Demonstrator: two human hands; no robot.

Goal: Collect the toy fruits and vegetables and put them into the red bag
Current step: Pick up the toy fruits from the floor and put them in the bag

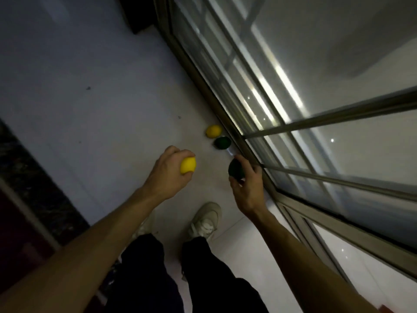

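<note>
floor (pixel 90 109): pale, glossy | on it: yellow toy lemon (pixel 213 131) touching dark green toy fruit (pixel 222 142), beside window track; pale shoe (pixel 206 220)

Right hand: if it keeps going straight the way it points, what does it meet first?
Probably the dark green fruit on the floor, just beyond the right hand, which already holds a dark green fruit. The door track runs close alongside; depth is unclear.

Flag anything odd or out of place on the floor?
Two toy fruits lie loose on the floor against the sliding door track: a yellow lemon and a dark green fruit, touching. No visible spill or damage, though the light is dim.
</note>
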